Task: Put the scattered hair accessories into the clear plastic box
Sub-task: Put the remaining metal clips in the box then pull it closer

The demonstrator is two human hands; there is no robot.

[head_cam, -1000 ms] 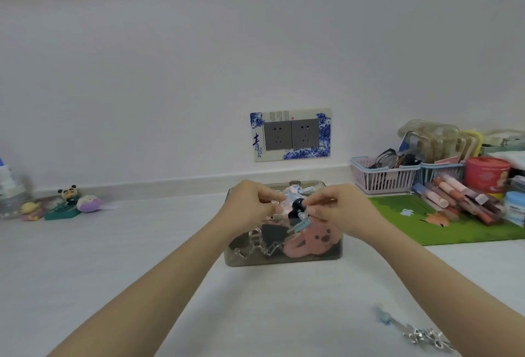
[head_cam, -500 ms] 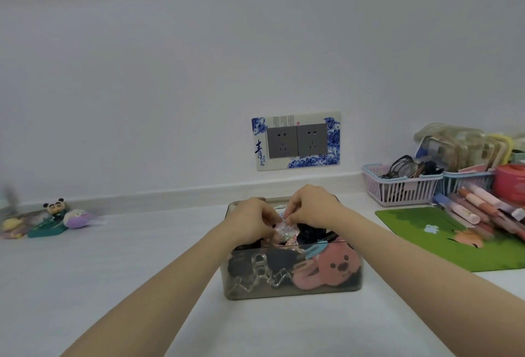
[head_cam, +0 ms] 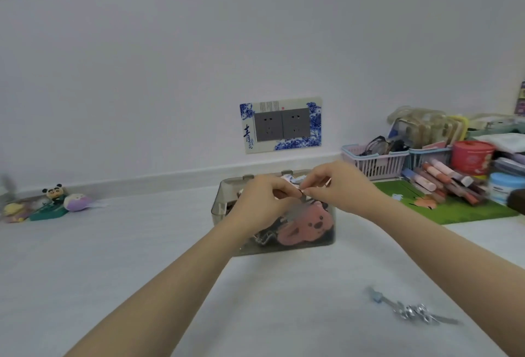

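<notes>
1. both hands meet over the clear plastic box (head_cam: 224, 203); the left hand (head_cam: 262, 203) and right hand (head_cam: 339, 190) have their fingers (head_cam: 308, 190) pinched narrow on one small accessory, too blurred to identify. an uneven release could drop it outside the rim.
2. the box looks crowded, pink bear clip (head_cam: 305, 226) included, so more pieces may spill.
3. the silver hair clips (head_cam: 412, 311) lie apart on the surface (head_cam: 113, 257), near the right forearm, which could sweep them away.

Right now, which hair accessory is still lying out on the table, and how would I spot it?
Start at the clear plastic box in the middle of the white table. Look nearer and to the right: a silver sparkly hair clip lies alone there, the only loose item on that bare stretch.
</notes>
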